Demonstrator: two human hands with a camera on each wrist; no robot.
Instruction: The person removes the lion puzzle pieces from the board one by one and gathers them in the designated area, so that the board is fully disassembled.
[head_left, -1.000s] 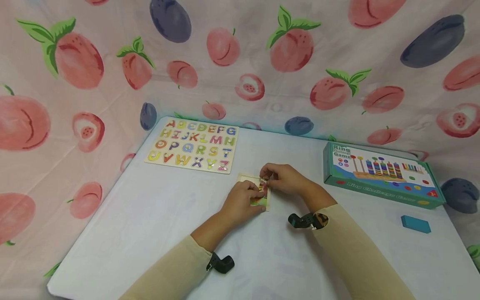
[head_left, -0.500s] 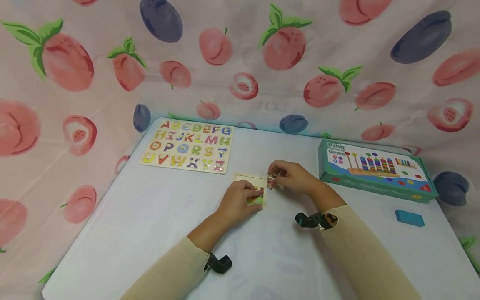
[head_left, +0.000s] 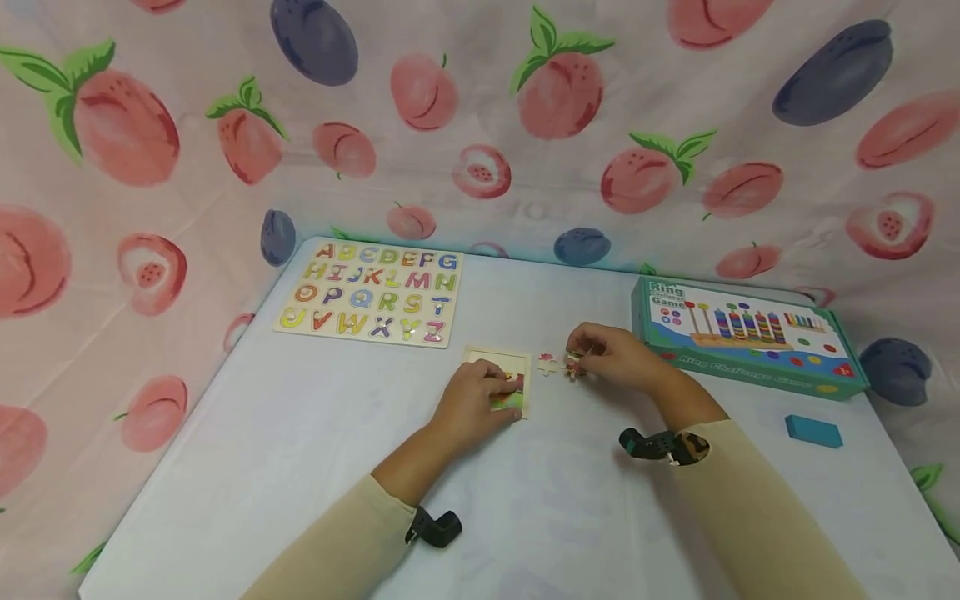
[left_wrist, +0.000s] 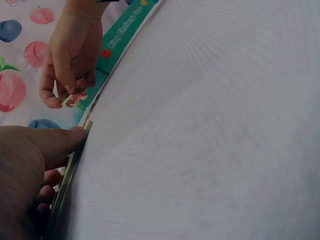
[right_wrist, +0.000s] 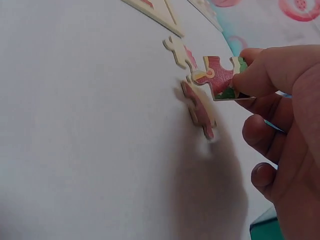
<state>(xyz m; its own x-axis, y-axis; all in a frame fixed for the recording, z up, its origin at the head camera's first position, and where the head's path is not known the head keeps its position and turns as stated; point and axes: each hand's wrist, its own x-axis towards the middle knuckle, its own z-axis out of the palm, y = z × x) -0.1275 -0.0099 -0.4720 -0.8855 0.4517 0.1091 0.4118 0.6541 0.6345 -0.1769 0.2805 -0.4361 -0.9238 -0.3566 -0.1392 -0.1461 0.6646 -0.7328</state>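
Note:
My right hand pinches a red, green and cream jigsaw piece between thumb and forefinger, with the other fingers loosely bent. Just below it in the right wrist view is a second jigsaw piece, tilted, its shadow close by. A third piece lies on the table between that hand and a small wooden puzzle tray. My left hand holds this tray, thumb at its near edge and fingers over its picture. Part of the coloured picture shows beside the fingers; the rest is hidden.
An alphabet board with coloured letters lies at the back left of the white table. At the right stands a green Ring Challenge Game box, with a blue block in front. A fruit-print cloth hangs behind.
My right hand has moved from the tray to the right, bringing jigsaw pieces out; one now lies on the table beside the tray. The left hand stays on the tray. The view has shifted slightly.

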